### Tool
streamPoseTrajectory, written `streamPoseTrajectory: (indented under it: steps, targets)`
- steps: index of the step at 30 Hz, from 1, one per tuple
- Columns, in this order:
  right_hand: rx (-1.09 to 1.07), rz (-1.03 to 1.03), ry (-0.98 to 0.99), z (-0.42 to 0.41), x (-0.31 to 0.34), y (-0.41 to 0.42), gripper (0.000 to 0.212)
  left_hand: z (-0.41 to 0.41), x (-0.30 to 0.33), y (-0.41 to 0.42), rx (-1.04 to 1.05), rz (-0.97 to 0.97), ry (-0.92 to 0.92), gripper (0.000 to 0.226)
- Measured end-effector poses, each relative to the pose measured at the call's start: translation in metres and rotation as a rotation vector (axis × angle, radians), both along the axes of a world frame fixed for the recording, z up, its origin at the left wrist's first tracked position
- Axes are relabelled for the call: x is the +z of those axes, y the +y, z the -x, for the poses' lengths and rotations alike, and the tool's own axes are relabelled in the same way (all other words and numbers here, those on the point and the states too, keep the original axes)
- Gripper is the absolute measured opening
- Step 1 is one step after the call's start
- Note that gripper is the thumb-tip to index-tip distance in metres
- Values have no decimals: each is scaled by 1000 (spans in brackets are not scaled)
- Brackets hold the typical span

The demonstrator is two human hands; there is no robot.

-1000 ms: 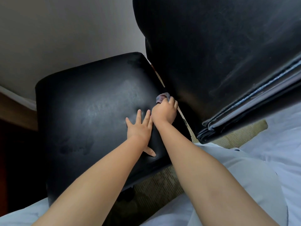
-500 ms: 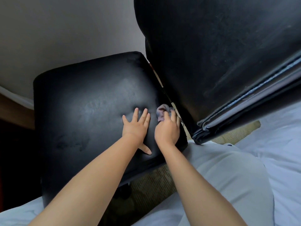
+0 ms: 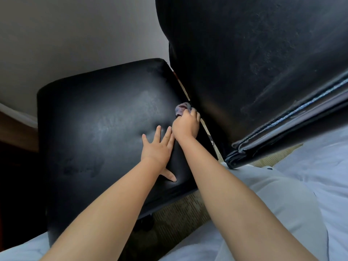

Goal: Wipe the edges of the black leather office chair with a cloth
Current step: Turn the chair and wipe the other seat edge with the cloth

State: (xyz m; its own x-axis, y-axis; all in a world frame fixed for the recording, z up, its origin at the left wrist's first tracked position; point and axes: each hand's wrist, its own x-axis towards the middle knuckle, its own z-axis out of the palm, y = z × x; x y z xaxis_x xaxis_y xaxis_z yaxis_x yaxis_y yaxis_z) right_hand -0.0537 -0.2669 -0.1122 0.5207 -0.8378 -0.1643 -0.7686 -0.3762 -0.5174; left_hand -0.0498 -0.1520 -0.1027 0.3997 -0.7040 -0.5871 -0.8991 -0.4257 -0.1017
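**Wiping the back edge of the seat**

Plain grey wall [image 3: 75, 44] stood behind the chair, and a rough beige carpet [image 3: 180, 213] showed under it. The black seat [image 3: 98, 129] lay flat in front of the person, and the tall backrest [image 3: 254, 72] rose on the right side, with a narrow gap between them.

The left hand [image 3: 158, 149] rested flat on the seat with the fingers straight and spread, holding nothing. It seemed to keep the chair from turning. The right hand [image 3: 186, 125] was curled around a small greyish cloth [image 3: 181, 109] and pressed it on the back edge of the seat, just at the gap below the backrest.

The cloth stuck out in front of the knuckles, toward the far end of the edge; most of it was hidden in the fist. So the wiping part went ahead of the grip, and the hand followed behind it.

To do this step well, I think the person should keep the cloth pressed into the seam and slide it along the whole edge with steady pressure, not only over the top of the leather. The left hand should stay firm, because an office chair can turn easily. A bigger part of the cloth outside the fist would probably clean more at each pass.
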Motion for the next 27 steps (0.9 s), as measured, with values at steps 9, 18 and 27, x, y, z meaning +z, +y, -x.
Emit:
streamPoseTrajectory:
  steps: [9, 18, 27]
  targets:
    - [24, 12, 51, 5, 7, -6, 45, -3, -1, 0, 27, 45, -1, 142]
    - [26, 95, 113, 82, -1, 42, 51, 1, 4, 1, 45, 45, -12, 141]
    - [194, 126, 160, 38, 0, 5, 55, -1, 1, -2, 44, 44, -4, 142]
